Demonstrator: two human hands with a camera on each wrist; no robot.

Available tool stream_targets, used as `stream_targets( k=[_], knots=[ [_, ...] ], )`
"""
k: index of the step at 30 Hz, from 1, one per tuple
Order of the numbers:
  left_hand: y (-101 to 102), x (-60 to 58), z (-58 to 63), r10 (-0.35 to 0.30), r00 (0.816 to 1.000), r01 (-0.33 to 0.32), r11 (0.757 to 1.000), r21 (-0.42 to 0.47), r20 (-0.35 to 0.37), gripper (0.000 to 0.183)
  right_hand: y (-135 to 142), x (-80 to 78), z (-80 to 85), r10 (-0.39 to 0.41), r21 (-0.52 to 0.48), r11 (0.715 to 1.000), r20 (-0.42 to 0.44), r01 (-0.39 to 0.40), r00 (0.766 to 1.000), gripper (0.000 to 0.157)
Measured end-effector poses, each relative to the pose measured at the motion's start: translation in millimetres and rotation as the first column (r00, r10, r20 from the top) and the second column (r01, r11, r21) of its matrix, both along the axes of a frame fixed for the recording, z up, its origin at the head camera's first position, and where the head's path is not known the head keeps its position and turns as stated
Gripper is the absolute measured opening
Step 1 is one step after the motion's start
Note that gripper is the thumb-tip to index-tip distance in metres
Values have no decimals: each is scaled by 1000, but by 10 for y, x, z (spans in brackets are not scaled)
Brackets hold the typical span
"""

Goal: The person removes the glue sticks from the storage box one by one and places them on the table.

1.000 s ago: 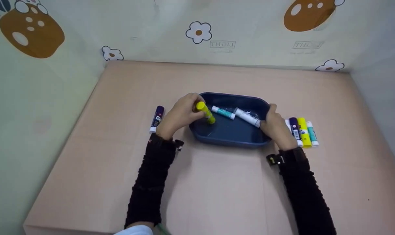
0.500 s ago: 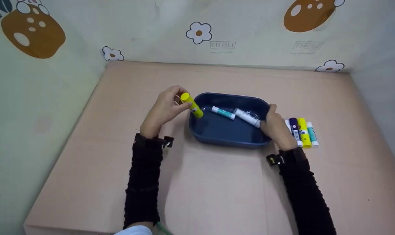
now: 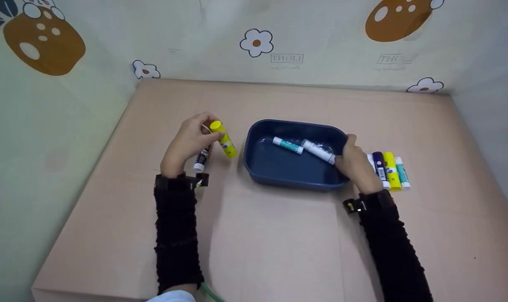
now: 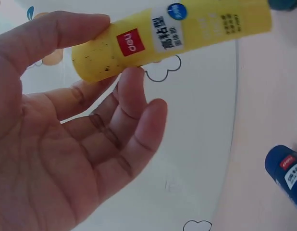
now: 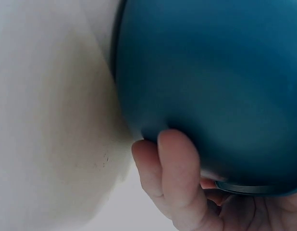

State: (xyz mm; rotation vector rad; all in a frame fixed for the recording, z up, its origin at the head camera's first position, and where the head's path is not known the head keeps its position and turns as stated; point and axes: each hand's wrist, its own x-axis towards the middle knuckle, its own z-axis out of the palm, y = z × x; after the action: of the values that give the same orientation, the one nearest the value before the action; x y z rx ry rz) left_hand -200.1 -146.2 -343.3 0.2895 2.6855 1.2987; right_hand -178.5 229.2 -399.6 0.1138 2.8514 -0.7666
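My left hand [image 3: 186, 142] pinches a yellow glue stick [image 3: 225, 144] between thumb and fingers, off the table to the left of the basin. The left wrist view shows the thumb on one end of this glue stick [image 4: 191, 29], with the lower fingers loosely curled. Partly behind that hand lies a dark purple glue stick [image 3: 201, 161] with a white end. My right hand [image 3: 357, 163] grips the right end of the dark blue basin [image 3: 294, 183]. A small teal-and-white glue stick [image 3: 287, 145] and a larger white one [image 3: 318, 152] lie inside it.
Right of the basin, several glue sticks lie side by side, among them a purple one [image 3: 380, 170], a yellow one [image 3: 391, 171] and a teal one [image 3: 402, 173]. The pinkish table [image 3: 279, 243] meets a patterned wall [image 3: 203, 50] at the back.
My left hand has carried the yellow glue stick leftward, from over the basin to beside it, near the dark purple glue stick. The right hand and the basin have stayed put.
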Motion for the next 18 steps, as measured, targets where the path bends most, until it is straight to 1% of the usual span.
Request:
stream_targets(
  k=[3,5,10,12,15,18],
  knots=[
    [-44,-8,-33,17,998,-14,999,-50,59,33,2,-3,-2,2,1,1000,3,-2,1000,64],
    [-69,-16,-60,44,994,-35,995,-94,97,33,1,-5,-2,0,0,1000,8,0,1000,64],
    [-86,-38,-118,141,977,-105,970,-220,157,35,-2,-8,1,-3,-12,1000,21,3,1000,64],
    [-75,-49,-134,171,970,-126,961,-246,171,35,-1,-9,0,-2,-16,1000,21,2,1000,65],
    [-43,-75,-157,184,965,-133,958,-254,186,38,-2,-12,-1,-6,-15,1000,26,7,1000,65],
    [6,-102,-185,170,967,-116,957,-267,188,42,-5,-15,-2,-15,-11,1000,34,15,999,65]
  ],
)
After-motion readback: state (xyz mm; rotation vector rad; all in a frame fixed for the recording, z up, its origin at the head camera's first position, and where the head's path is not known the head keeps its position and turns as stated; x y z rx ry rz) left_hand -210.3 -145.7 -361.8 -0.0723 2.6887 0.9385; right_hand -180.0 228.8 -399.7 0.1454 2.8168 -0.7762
